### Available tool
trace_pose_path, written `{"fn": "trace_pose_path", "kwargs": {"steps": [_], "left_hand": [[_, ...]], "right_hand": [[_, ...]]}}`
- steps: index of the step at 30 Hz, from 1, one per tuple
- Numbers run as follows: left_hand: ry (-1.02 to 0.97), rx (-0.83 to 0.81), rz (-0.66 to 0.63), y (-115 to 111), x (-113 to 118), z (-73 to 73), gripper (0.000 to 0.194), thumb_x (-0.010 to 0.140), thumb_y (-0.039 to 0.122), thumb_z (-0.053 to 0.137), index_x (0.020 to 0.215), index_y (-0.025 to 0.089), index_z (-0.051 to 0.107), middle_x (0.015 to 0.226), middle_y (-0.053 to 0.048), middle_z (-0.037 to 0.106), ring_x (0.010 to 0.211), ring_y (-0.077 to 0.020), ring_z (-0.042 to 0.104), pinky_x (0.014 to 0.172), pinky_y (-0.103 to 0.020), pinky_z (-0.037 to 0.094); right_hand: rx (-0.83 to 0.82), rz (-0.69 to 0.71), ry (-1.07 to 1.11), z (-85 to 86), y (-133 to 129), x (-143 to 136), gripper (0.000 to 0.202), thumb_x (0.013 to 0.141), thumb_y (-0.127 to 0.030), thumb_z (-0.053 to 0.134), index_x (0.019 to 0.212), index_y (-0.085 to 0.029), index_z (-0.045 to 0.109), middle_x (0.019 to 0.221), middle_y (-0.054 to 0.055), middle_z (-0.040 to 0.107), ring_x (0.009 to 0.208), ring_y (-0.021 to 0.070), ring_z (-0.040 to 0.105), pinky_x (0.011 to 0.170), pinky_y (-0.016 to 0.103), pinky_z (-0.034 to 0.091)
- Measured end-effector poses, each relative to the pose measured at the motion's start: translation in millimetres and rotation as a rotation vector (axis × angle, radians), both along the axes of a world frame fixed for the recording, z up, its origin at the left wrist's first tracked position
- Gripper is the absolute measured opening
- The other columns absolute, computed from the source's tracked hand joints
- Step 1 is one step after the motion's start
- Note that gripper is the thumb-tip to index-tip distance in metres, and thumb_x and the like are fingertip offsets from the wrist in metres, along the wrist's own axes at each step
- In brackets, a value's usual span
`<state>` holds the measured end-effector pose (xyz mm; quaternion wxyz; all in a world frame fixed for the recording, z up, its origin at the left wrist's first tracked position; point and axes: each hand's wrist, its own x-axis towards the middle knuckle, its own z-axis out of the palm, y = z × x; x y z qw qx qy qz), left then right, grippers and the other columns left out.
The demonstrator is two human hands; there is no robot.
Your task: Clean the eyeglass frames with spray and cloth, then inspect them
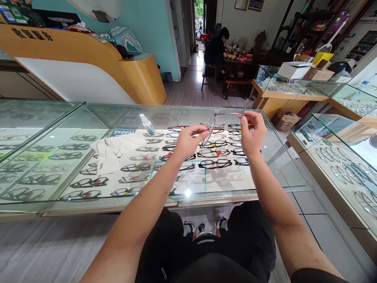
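- Under the clear top of the glass display case (191, 186), rows of eyeglasses (218, 163) lie on a pale surface, several with small red tags, most with their long axes running side to side.
- On that glass top, toward the left, a crumpled off-white cloth (113, 151) lies spread; a small white spray bottle (147, 125) stands just beyond it.
- To the right, a second case (318, 169) holds more eyeglasses set out in rows. Past it, a lidded white box (294, 70) rests on a rear counter, and a cardboard box (285, 120) sits on the floor below; what either contains cannot be seen.
- The left hand (190, 139) reaches up from the lower left, forearm slanting across the case, and pinches the front of the held glasses (212, 124) near the rim, thumb and fingers together.
- The right hand (253, 131) is raised at the right, forearm angled inward, gripping the end of a temple arm between thumb and fingertips.
- The held glasses are in the air above the case, between both hands. The temple arm runs nearly level, its tip to the right; the front is at the left end, seen almost edge-on, its lower rim slanting down and left.
- Farther back, a person (216, 49) in dark clothes sits at a cluttered table.
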<state>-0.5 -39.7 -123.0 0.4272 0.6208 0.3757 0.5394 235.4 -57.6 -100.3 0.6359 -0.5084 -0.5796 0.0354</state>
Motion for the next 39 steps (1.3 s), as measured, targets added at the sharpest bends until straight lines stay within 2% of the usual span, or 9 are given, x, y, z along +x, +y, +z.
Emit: {"fn": "trace_pose_path", "kwargs": {"steps": [4,7,9,13,16,18,22,29,39], "left_hand": [[-0.038,-0.051,-0.031,-1,2,0.8,0.044,0.075,0.062,0.095,0.092,0.022,0.086,0.101,-0.007,0.083,0.091,-0.0208,0.075,0.087,-0.037,0.064],[-0.137,-0.099,-0.019,-1,2,2.6,0.051,0.07,0.067,0.097,0.092,0.022,0.085,0.098,-0.007,0.083,0.089,-0.0197,0.074,0.082,-0.036,0.066],[-0.203,-0.131,-0.005,-1,2,4.5,0.055,0.065,0.068,0.1,0.092,0.022,0.084,0.1,-0.007,0.083,0.09,-0.0196,0.074,0.083,-0.036,0.067],[-0.196,-0.125,-0.025,-3,3,6.4,0.05,0.067,0.064,0.1,0.091,0.023,0.086,0.098,-0.006,0.083,0.089,-0.0186,0.073,0.083,-0.035,0.065],[-0.134,-0.08,-0.06,-5,5,4.2,0.044,0.071,0.061,0.099,0.089,0.023,0.087,0.1,-0.007,0.083,0.09,-0.0203,0.073,0.084,-0.037,0.064],[-0.108,-0.052,-0.072,-5,7,2.0,0.042,0.071,0.059,0.099,0.088,0.023,0.087,0.103,-0.007,0.084,0.095,-0.0226,0.074,0.089,-0.039,0.063],[-0.08,-0.031,-0.078,-5,8,-0.4,0.04,0.071,0.058,0.099,0.088,0.024,0.088,0.105,-0.007,0.084,0.097,-0.0242,0.075,0.097,-0.044,0.062],[-0.019,-0.002,-0.083,-7,9,2.2,0.038,0.074,0.057,0.098,0.085,0.023,0.086,0.103,-0.008,0.084,0.099,-0.0251,0.075,0.103,-0.046,0.06],[-0.128,-0.042,-0.003,-5,12,-5.6,0.043,0.07,0.058,0.1,0.088,0.021,0.086,0.103,-0.009,0.082,0.094,-0.0232,0.075,0.092,-0.043,0.065]], "right_hand": [[-0.005,0.007,-0.045,1.4,-3,0,0.026,0.108,-0.04,0.055,0.128,-0.025,0.06,0.122,0.014,0.079,0.109,0.0264,0.076,0.081,0.038,0.054],[0.011,0.05,-0.021,-0.1,-6,-5,0.033,0.103,-0.039,0.063,0.133,-0.026,0.058,0.13,0.014,0.076,0.098,0.0239,0.074,0.079,0.039,0.054],[0.027,0.083,0.009,-2.5,-7,-11,0.032,0.1,-0.042,0.067,0.127,-0.026,0.062,0.123,0.012,0.075,0.09,0.0218,0.07,0.077,0.038,0.053],[-0.125,0.346,0.063,-9.9,-8,-23,0.03,0.1,-0.054,0.07,0.099,-0.024,0.073,0.088,0.005,0.071,0.078,0.0192,0.061,0.073,0.037,0.049],[-0.249,0.558,0.172,-14.5,-8,-30,0.04,0.094,-0.064,0.077,0.101,-0.025,0.079,0.083,0.002,0.07,0.074,0.0172,0.056,0.069,0.034,0.045],[-0.271,0.61,0.229,-16.2,-7,-33,0.044,0.089,-0.068,0.083,0.099,-0.025,0.081,0.081,0.0,0.069,0.071,0.0159,0.053,0.066,0.033,0.043],[-0.29,0.611,0.268,-18.3,-6,-35,0.05,0.082,-0.073,0.087,0.09,-0.024,0.08,0.079,0.001,0.069,0.07,0.0157,0.053,0.065,0.033,0.043],[-0.267,0.613,0.312,-20.6,-4,-37,0.053,0.077,-0.074,0.089,0.086,-0.023,0.075,0.098,0.005,0.076,0.085,0.0185,0.064,0.075,0.034,0.051],[-0.35,0.587,0.3,-14.1,-4,-35,0.049,0.078,-0.067,0.089,0.083,-0.023,0.068,0.07,-0.003,0.057,0.065,0.0129,0.045,0.062,0.03,0.038]]}}
